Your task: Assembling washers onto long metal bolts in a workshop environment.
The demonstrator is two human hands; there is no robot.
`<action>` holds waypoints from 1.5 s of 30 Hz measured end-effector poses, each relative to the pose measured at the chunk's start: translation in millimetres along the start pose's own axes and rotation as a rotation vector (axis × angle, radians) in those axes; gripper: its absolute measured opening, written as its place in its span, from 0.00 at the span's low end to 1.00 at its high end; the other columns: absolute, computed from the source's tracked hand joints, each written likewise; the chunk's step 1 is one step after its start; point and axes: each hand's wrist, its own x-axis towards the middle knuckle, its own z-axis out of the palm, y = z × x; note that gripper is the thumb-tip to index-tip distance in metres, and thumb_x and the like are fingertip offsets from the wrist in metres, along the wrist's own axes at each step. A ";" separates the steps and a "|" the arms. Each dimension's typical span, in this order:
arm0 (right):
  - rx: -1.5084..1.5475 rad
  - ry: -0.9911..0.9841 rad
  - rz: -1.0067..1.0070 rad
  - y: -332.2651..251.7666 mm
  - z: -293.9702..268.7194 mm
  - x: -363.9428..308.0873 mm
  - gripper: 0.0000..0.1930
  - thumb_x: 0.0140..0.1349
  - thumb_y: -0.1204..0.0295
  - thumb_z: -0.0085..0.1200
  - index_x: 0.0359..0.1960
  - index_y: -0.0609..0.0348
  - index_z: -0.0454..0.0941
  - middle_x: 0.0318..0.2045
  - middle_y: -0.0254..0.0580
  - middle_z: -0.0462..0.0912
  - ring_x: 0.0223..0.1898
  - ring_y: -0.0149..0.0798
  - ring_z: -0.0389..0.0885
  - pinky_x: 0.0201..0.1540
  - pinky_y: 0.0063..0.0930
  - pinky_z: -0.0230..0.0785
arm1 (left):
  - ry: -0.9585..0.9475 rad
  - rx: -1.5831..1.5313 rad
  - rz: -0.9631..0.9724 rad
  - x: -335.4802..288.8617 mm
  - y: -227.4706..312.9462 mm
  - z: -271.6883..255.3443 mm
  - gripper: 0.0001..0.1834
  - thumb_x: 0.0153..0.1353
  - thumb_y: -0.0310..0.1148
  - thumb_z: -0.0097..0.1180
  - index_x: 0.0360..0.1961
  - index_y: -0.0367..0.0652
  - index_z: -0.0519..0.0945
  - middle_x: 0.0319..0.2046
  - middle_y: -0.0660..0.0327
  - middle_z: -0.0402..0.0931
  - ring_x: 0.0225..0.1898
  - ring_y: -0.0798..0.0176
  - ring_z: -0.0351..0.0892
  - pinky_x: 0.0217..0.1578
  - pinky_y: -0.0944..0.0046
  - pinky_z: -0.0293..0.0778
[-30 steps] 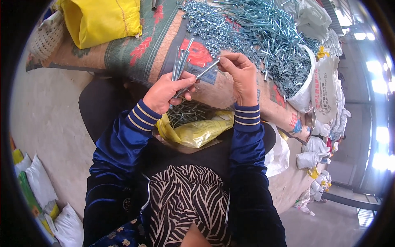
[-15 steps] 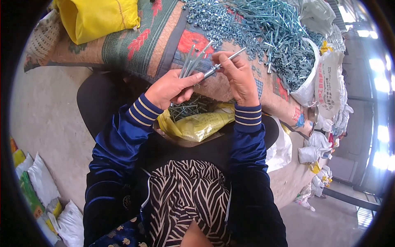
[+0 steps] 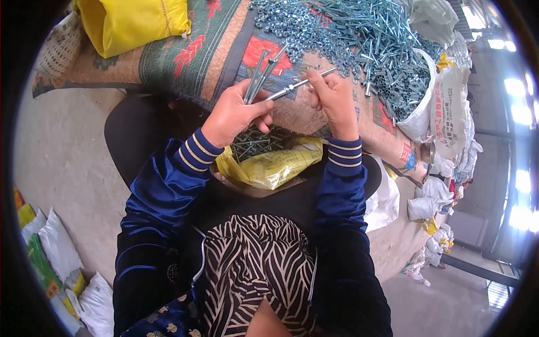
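My left hand (image 3: 234, 115) is closed round a bunch of long metal bolts (image 3: 259, 76) that fan upward from its fingers. Its thumb also pins one end of a separate bolt (image 3: 301, 83), which slants up to the right. A nut (image 3: 288, 89) with what looks like a washer sits partway along that bolt. Near the bolt's far end, the thumb and forefinger of my right hand (image 3: 336, 104) pinch it, the other fingers curled. Below both hands, a yellow plastic bag (image 3: 275, 168) lies by my lap, with several assembled bolts (image 3: 252, 144) in its mouth.
A patterned cloth-covered surface (image 3: 224, 50) spreads in front of me. On it are loose nuts (image 3: 292, 33), a heap of long bolts (image 3: 365, 19) and metal sleeves (image 3: 407, 95) spilling from a white sack (image 3: 424, 121). A yellow bag (image 3: 135, 25) stands far left; white sacks (image 3: 59, 241) lie lower left.
My right hand has shifted slightly right along the bolt, so the nut its fingers partly covered now shows between the hands. My left hand stays nearly in place.
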 end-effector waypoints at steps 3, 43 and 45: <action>0.135 0.129 -0.279 10.5 13.0 2.4 0.16 0.63 0.62 0.55 0.41 0.66 0.79 0.29 0.37 0.81 0.23 0.23 0.75 0.33 0.15 0.65 | -0.005 -0.005 0.026 0.9 -3.6 -2.9 0.11 0.58 0.29 0.58 0.39 0.37 0.72 0.22 0.60 0.78 0.19 0.71 0.78 0.16 0.77 0.64; 0.030 0.048 -0.271 21.0 -22.2 -4.9 0.10 0.63 0.74 0.52 0.45 0.62 0.78 0.33 0.31 0.79 0.30 0.22 0.74 0.35 0.16 0.69 | -0.196 -0.201 -0.238 11.4 -12.3 -14.6 0.07 0.61 0.35 0.57 0.34 0.45 0.74 0.24 0.67 0.76 0.20 0.78 0.72 0.14 0.79 0.61; 0.187 0.009 -0.258 15.9 -12.7 -7.8 0.10 0.62 0.74 0.53 0.44 0.63 0.78 0.31 0.30 0.79 0.28 0.23 0.75 0.34 0.16 0.69 | -0.244 -0.223 -0.239 12.7 -13.5 -16.4 0.07 0.62 0.35 0.55 0.35 0.44 0.74 0.25 0.66 0.77 0.21 0.78 0.73 0.14 0.79 0.62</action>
